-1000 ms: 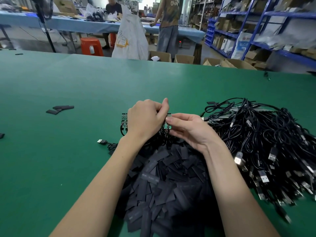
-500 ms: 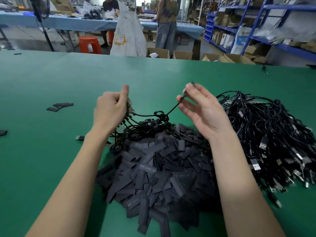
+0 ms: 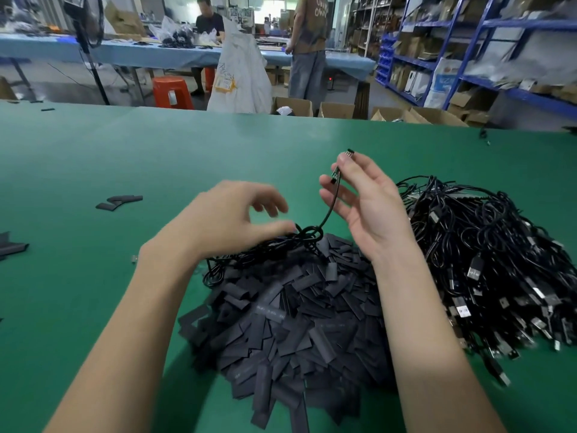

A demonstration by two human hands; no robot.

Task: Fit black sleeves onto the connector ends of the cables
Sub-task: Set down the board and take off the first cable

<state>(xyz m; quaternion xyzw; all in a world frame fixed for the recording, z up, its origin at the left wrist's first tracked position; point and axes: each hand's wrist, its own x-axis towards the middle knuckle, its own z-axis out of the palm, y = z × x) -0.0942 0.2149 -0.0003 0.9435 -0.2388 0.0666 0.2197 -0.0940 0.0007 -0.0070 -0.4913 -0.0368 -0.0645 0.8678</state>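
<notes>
A heap of flat black sleeves (image 3: 290, 320) lies on the green table (image 3: 125, 157) in front of me. To its right sits a tangled pile of black cables (image 3: 487, 264) with metal connector ends. My right hand (image 3: 365, 207) pinches the connector end (image 3: 342, 165) of one black cable (image 3: 324, 214) and holds it up above the heap. That cable drops to a knotted bundle (image 3: 307, 235) on the sleeves. My left hand (image 3: 237, 217) hovers over the bundle, blurred, fingers loosely spread and holding nothing.
A few loose sleeves (image 3: 118, 201) lie at the left, more (image 3: 9, 245) at the left edge. Beyond the table's far edge are cardboard boxes (image 3: 337, 110), a white bag (image 3: 240, 70), an orange stool (image 3: 171, 93), blue shelving (image 3: 468, 51) and two people at a blue table (image 3: 125, 54).
My left hand has let go of the cable bundle and moved right, opening over it. My right hand keeps the connector end raised at much the same spot.
</notes>
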